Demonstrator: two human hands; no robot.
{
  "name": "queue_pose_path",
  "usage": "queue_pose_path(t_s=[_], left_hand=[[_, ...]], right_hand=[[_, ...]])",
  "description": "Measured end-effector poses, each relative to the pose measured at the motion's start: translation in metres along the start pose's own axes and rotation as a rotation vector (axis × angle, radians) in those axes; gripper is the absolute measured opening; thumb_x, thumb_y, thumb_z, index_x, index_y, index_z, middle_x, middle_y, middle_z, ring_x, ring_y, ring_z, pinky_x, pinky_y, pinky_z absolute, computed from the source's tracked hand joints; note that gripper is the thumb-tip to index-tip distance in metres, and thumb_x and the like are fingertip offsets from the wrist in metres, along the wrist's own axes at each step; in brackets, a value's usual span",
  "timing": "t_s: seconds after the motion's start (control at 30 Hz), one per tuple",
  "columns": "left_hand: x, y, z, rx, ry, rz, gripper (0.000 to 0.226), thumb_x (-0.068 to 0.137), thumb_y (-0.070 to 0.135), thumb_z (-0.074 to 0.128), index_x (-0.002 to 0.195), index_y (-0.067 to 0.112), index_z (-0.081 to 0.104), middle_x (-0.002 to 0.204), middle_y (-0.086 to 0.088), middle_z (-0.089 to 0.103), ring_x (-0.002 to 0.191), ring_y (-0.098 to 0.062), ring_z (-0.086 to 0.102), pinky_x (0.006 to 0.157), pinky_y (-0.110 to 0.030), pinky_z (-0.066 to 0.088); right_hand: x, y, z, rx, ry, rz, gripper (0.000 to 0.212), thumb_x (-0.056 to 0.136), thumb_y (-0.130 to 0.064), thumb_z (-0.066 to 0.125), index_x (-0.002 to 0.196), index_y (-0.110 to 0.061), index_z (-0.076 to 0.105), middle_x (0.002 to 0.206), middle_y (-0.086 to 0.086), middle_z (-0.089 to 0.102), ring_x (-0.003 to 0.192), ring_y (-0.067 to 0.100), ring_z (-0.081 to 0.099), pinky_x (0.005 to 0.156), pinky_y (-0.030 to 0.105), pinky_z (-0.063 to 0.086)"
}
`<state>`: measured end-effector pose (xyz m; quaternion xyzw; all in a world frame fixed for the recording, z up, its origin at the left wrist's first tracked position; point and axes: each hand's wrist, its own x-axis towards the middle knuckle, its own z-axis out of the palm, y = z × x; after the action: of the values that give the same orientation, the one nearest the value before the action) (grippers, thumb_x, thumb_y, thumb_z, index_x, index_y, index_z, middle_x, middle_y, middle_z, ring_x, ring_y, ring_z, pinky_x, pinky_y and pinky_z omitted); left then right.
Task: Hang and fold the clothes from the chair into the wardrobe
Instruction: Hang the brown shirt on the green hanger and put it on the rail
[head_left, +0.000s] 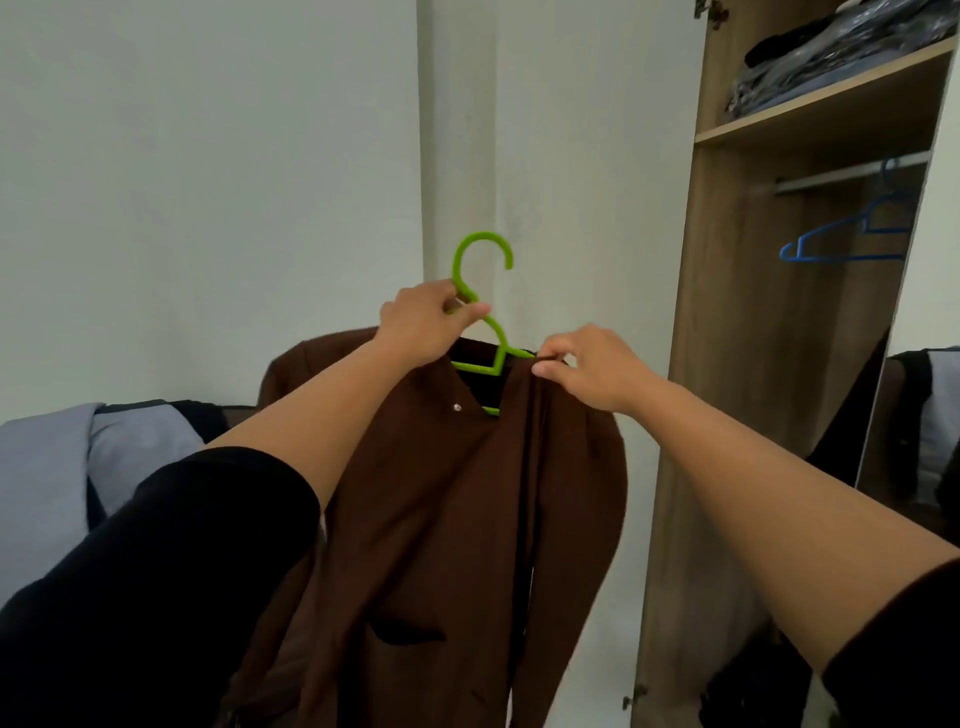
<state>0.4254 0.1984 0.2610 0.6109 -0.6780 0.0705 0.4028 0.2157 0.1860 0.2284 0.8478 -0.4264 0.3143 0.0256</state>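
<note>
- Clearly the hanging step is in hand: a brown shirt (441, 519) is being fitted onto a green plastic hanger (480, 312), held up in the air well to the left of the open wardrobe (727, 364).
- The left hand (426, 322) is closed around the hanger's neck just below the hook, carrying the weight of hanger and garment.
- The right hand (587, 369) pinches the shirt's shoulder edge against the hanger's arm on the wardrobe side, thumb and fingers narrow on the fabric; it looks to be seating that shoulder.
- The shirt hangs open at the front, a small button showing near the collar; the shoulder away from the wardrobe seems already on, though the left forearm hides most of it.
- Inside the wardrobe, a metal rail (852, 174) runs under the upper shelf (810, 111), with a blue hanger (841, 239) already on it, empty as far as can be seen. Folded clothes lie on that shelf.
- Left of the wardrobe, beyond the shirt, grey and dark garments (78, 452) are draped, probably over the chair, so more of the task is left.
- The next move calls for settling the pinched shoulder, then swinging the hanger toward the wardrobe and lifting its hook over the rail beside the blue hanger, keeping the shirt clear of the wardrobe's side panel.
</note>
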Motion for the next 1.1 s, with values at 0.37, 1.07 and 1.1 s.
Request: queue_pose_path(t_s=[0.37,1.07,1.1], left_hand=[[-0.015,0.000,-0.011,-0.445,-0.034,-0.068,0.026,0.089,0.038,0.060,0.100,0.014,0.066,0.088,0.004,0.068,0.089,-0.011,0.061,0.073,-0.019,0.045],[-0.030,-0.027,0.023,-0.265,-0.092,0.182,0.027,0.099,0.027,0.044,0.097,0.016,0.068,0.102,-0.004,0.068,0.100,-0.022,0.058,0.073,-0.020,0.030],[-0.026,-0.025,0.028,-0.302,-0.083,0.183,0.026,0.098,0.026,0.046,0.100,0.016,0.070,0.105,-0.003,0.069,0.101,-0.021,0.058,0.074,-0.018,0.031]], right_hand=[[-0.019,-0.028,-0.001,0.190,0.246,0.007,0.050,0.075,-0.029,0.076,0.119,-0.033,0.053,0.100,0.000,0.054,0.093,0.011,0.051,0.082,0.017,0.039],[-0.036,-0.009,-0.013,-0.124,0.282,0.310,0.016,0.091,-0.031,0.057,0.102,-0.022,0.065,0.097,0.003,0.066,0.094,0.026,0.058,0.085,0.042,0.047],[-0.035,-0.003,-0.015,-0.127,0.289,0.320,0.016,0.091,-0.033,0.057,0.100,-0.023,0.065,0.097,0.002,0.067,0.094,0.026,0.059,0.086,0.043,0.047]])
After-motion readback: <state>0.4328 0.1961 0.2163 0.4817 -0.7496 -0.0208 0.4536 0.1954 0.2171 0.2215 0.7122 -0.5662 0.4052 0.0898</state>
